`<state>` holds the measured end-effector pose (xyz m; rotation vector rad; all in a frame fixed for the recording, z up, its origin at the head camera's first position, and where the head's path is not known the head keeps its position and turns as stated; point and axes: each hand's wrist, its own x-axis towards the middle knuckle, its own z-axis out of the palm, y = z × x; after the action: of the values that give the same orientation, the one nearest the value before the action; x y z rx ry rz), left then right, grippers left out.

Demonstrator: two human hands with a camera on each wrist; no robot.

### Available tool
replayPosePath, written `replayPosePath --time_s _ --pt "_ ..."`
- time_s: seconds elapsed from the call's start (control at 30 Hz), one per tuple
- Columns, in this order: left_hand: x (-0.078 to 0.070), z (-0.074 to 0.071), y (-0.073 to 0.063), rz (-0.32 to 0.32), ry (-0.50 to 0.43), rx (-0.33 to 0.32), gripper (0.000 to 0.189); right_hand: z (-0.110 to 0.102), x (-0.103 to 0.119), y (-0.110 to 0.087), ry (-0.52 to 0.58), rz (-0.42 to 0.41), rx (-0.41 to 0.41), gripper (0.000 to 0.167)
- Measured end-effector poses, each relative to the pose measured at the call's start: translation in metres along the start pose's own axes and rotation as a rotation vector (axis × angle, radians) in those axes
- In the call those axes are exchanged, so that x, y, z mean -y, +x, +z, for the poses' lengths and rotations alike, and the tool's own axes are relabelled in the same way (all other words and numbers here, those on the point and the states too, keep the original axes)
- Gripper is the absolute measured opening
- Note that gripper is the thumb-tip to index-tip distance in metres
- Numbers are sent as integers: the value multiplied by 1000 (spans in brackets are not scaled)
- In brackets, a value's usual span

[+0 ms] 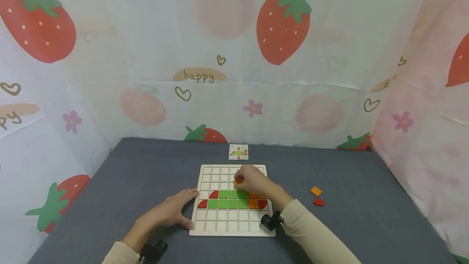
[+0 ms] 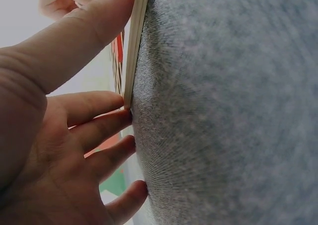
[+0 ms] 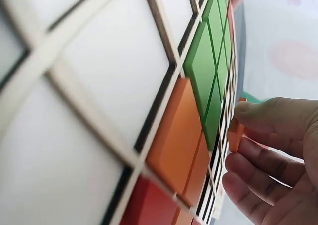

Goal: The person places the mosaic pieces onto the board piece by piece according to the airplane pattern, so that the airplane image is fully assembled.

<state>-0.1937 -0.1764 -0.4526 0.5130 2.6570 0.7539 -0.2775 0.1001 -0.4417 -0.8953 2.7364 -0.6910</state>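
A pale wooden grid board (image 1: 232, 233) lies on the grey table. Across its middle run two rows of tiles: green squares (image 1: 232, 204), orange squares (image 1: 253, 204) toward the right, and rounded red pieces (image 1: 202, 204) at the ends. Above these rows my right hand (image 1: 253, 180) pinches a small orange tile (image 3: 235, 134) between thumb and fingers. My left hand (image 1: 168, 213) rests at the board's left side, fingers spread, with the thumb and index finger touching its edge in the left wrist view. The right hand partly hides the upper right cells.
A small card (image 1: 238, 152) with a coloured grid picture lies behind the board. Right of the board are a loose orange square (image 1: 316, 191) and a red rounded piece (image 1: 319, 202). A strawberry-print curtain (image 1: 234, 52) surrounds the table's back and sides.
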Motion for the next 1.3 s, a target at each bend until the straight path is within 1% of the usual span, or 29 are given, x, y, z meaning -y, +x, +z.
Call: replayPosePath --time_s 0.2,0.47,0.77,1.1,1.3 --pt "1 1 0 -22 -3 -2 95 4 6 4 -31 -16 10 24" --pt "3 3 0 -16 2 3 95 8 7 9 -60 -19 26 22" --pt "2 2 1 -21 -2 10 96 11 10 9 -82 -24 30 16" --pt "1 0 -1 6 5 8 95 10 11 12 -89 -14 26 18" --pt "1 0 -1 9 9 7 95 10 12 12 -86 -10 29 16"
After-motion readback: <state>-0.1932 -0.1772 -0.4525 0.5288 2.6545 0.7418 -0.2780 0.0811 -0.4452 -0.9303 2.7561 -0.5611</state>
